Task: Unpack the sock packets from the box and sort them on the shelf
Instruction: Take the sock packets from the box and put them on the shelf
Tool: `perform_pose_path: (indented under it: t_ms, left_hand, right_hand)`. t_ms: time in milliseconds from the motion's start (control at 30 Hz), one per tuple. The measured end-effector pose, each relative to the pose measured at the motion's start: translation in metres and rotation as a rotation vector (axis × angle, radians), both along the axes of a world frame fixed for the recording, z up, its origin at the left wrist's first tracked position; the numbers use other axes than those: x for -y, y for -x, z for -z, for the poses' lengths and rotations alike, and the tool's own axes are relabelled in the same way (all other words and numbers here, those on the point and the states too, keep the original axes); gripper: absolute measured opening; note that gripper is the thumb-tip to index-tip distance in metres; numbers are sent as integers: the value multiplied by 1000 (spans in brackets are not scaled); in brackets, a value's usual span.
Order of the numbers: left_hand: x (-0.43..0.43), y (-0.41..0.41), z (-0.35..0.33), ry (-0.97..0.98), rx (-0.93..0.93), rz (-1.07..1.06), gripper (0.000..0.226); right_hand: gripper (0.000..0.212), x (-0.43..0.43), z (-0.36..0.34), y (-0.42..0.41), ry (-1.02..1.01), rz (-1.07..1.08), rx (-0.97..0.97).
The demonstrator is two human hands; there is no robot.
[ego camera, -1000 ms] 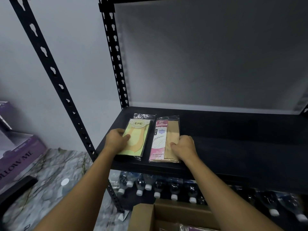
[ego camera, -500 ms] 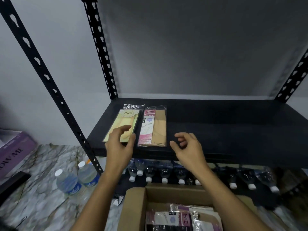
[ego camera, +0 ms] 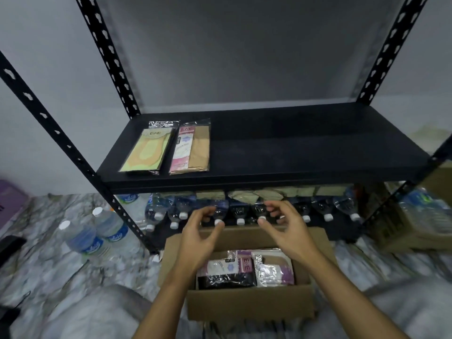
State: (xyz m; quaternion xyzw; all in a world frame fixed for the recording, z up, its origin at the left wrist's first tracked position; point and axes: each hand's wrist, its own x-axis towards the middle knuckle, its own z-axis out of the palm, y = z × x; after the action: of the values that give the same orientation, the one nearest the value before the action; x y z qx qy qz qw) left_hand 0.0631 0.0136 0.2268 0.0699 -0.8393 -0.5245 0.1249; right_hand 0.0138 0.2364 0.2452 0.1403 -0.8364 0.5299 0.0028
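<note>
Two sock packets lie side by side at the left end of the black shelf (ego camera: pixel 305 148): a green-yellow packet (ego camera: pixel 146 151) and a pink-and-tan packet (ego camera: pixel 192 149). Below the shelf an open cardboard box (ego camera: pixel 249 304) sits on the floor. Inside it lie a black-and-white packet (ego camera: pixel 226 271) and a white-and-purple packet (ego camera: pixel 274 267). My left hand (ego camera: pixel 198 241) and my right hand (ego camera: pixel 285 231) hover above the box, fingers loosely curled, holding nothing.
Water bottles (ego camera: pixel 234 211) lie in a row under the shelf, and two more bottles (ego camera: pixel 95 233) stand on the marble floor at the left. Black slotted uprights (ego camera: pixel 49 123) frame the shelf. A carton with bottles (ego camera: pixel 415 216) sits at the right. A purple box (ego camera: pixel 9 201) is at the far left.
Both hands let go of the two packets on the shelf and drew back and down to above the box. The view tilted down, showing the box's contents.
</note>
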Motion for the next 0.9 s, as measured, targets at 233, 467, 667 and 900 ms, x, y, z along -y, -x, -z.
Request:
perform_pose_path:
  t_ms: [233, 467, 667, 900]
  left_hand:
    - [-12, 1, 60, 57, 254, 87, 39]
    - [-3, 26, 139, 221, 508, 202, 38]
    - [10, 63, 214, 451, 773, 298, 53]
    - [13, 93, 265, 620, 915, 382, 71]
  right_hand:
    - [42, -36, 71, -8, -128, -29, 166]
    - [35, -46, 130, 6, -260, -50, 298]
    - [34, -35, 159, 25, -390, -147, 214]
    - [36, -39, 179, 28, -438, -130, 283]
